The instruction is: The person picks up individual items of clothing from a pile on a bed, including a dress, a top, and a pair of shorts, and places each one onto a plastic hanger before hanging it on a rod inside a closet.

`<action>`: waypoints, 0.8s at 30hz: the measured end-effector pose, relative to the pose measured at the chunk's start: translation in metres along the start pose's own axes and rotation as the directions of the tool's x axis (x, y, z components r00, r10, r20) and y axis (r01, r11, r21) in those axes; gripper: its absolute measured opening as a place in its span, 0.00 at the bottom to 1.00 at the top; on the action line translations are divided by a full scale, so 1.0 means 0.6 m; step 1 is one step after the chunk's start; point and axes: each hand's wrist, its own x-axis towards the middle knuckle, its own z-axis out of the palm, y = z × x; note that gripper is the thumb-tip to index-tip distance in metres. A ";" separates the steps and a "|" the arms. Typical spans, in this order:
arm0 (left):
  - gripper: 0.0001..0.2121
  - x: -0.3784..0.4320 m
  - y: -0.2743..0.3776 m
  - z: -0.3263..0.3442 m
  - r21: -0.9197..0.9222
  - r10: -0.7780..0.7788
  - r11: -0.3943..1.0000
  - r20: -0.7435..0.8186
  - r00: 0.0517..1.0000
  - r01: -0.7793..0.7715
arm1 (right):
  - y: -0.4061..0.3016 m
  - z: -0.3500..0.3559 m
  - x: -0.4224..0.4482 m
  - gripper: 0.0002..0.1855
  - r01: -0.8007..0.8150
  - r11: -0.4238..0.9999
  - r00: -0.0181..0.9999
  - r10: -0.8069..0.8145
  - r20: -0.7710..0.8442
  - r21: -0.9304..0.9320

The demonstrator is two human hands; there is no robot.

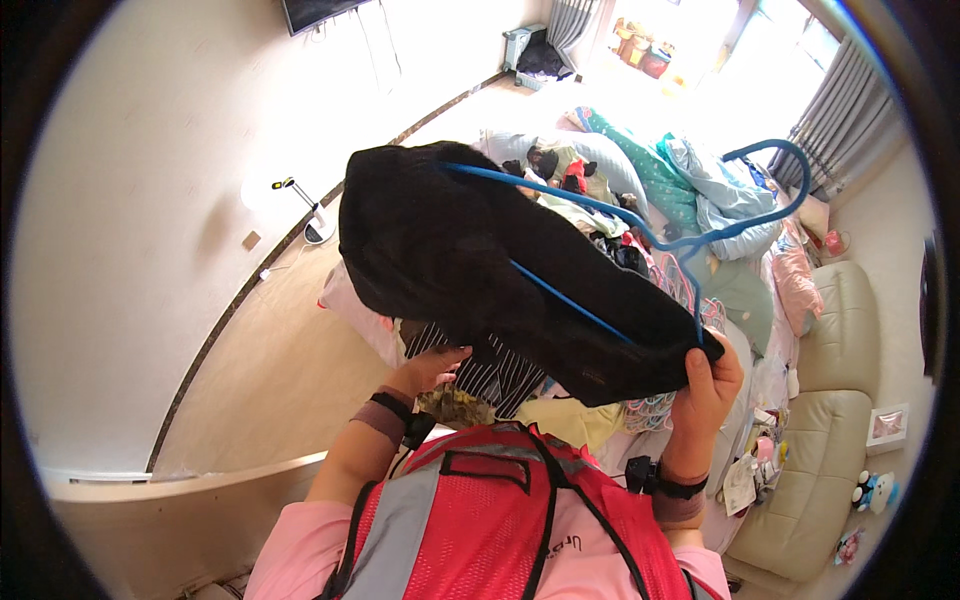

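A black cloth garment (450, 247) is spread out before me, partly draped over a blue clothes hanger (645, 221). The hanger's hook points to the upper right, and its lower bar shows through a gap in the cloth. My right hand (709, 379) pinches the garment's right corner together with the hanger's end. At the garment's lower left edge, my left hand (435, 367) has thumb and fingers closed on the cloth; its fingertips are partly hidden. Black-and-white striped cloth (499, 375) lies beneath.
Beyond the garment, piled clothes (570, 169), a green quilt (637, 161) and many hangers (652, 412) cover the bed. To the right stands a beige leather sofa (802, 457). A white desk lamp (319, 225) stands by the left wall, and yellow cloth (577, 420) lies close to me.
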 end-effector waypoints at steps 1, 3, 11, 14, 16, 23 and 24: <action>0.37 0.013 0.003 -0.002 0.022 -0.013 1.000 -0.010 1.000 0.013 | 0.002 0.004 0.002 0.11 -0.035 0.999 0.999 0.036 -0.031 0.027; 0.40 0.034 0.008 -0.008 -0.248 0.117 0.961 -0.024 0.993 -0.119 | 0.011 0.019 0.013 0.11 -0.046 0.999 0.998 0.047 -0.052 0.024; 0.19 0.069 0.073 -0.098 -0.456 0.119 0.888 0.126 0.985 -0.048 | 0.065 0.097 0.059 0.09 -0.137 0.990 0.972 0.139 -0.191 0.024; 0.18 0.049 0.083 -0.129 -0.491 0.188 0.867 0.175 0.966 -0.080 | 0.104 0.129 0.083 0.08 -0.152 0.987 0.964 0.159 -0.211 0.052; 0.19 0.033 0.091 -0.158 -0.514 0.139 0.856 0.118 0.983 -0.059 | 0.141 0.155 0.097 0.08 -0.194 0.977 0.958 0.208 -0.197 0.086; 0.19 -0.063 0.119 -0.324 -0.605 0.347 0.724 -0.097 0.933 -0.332 | 0.324 0.300 0.153 0.03 -0.372 0.910 0.897 0.403 -0.179 0.186; 0.19 -0.081 0.122 -0.347 -0.596 0.322 0.732 -0.124 0.939 -0.330 | 0.349 0.325 0.156 0.03 -0.408 0.883 0.891 0.440 -0.107 0.231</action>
